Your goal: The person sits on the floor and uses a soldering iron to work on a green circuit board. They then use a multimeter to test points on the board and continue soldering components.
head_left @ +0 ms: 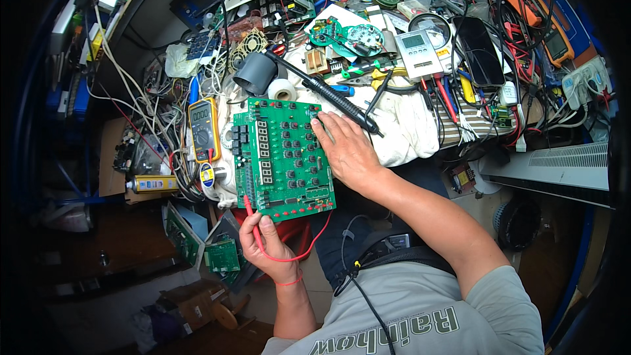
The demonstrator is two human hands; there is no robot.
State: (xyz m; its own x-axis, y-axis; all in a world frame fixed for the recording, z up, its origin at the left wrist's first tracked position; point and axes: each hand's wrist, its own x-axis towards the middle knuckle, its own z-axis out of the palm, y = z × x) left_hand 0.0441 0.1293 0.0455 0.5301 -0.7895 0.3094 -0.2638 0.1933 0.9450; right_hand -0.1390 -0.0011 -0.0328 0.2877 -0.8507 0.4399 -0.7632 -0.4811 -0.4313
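A large green circuit board (282, 158) with rows of dark buttons and number displays lies in front of me on a white cloth. My left hand (266, 244) grips a red test probe (252, 213) whose tip touches the board's lower left edge; its red lead loops to the right. My right hand (347, 151) rests flat on the board's right edge, fingers apart, holding nothing. A yellow multimeter (204, 129) lies just left of the board. A black soldering iron (328, 95) lies across the cloth just above my right hand.
The bench behind is crowded with circuit boards, cables, a grey tape roll (256, 73), a small grey meter with a screen (419, 52), a dark phone (480, 52) and an orange meter (555, 36). More green boards (220, 256) lean below the bench on the left.
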